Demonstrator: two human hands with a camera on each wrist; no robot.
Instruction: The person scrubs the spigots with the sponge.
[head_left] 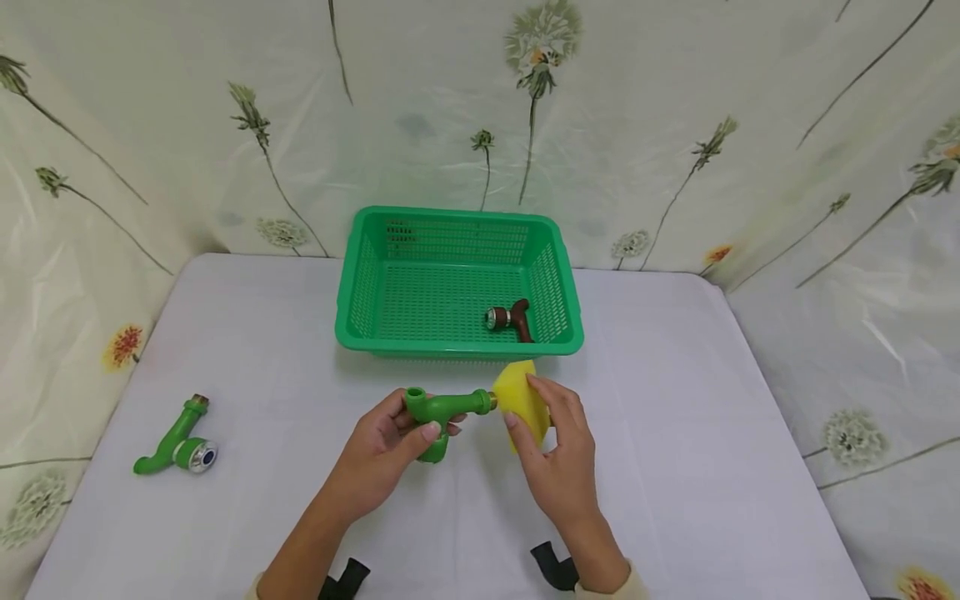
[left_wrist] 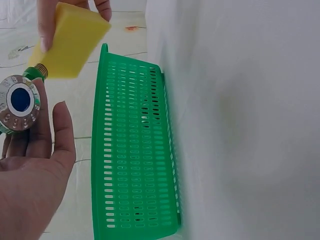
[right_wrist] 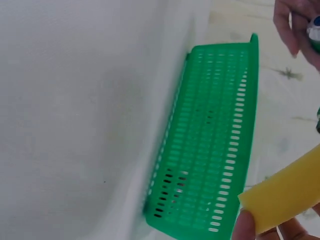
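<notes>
Holding a green tap (head_left: 442,408) in the left hand (head_left: 378,458) above a white table (head_left: 675,433). Pinching a yellow sponge (head_left: 519,392) in the right hand (head_left: 558,462), against the tap's brass threaded end (head_left: 492,401). Working near a green basket (head_left: 457,351) containing a brown tap (head_left: 519,318), well right of a second green tap (head_left: 174,439).

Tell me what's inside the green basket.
In the head view, one brown tap with a silvery end lies inside the green basket, toward its near right corner. The near rim covers the tap's lower tip; anything low against the near wall would be hidden too.
</notes>
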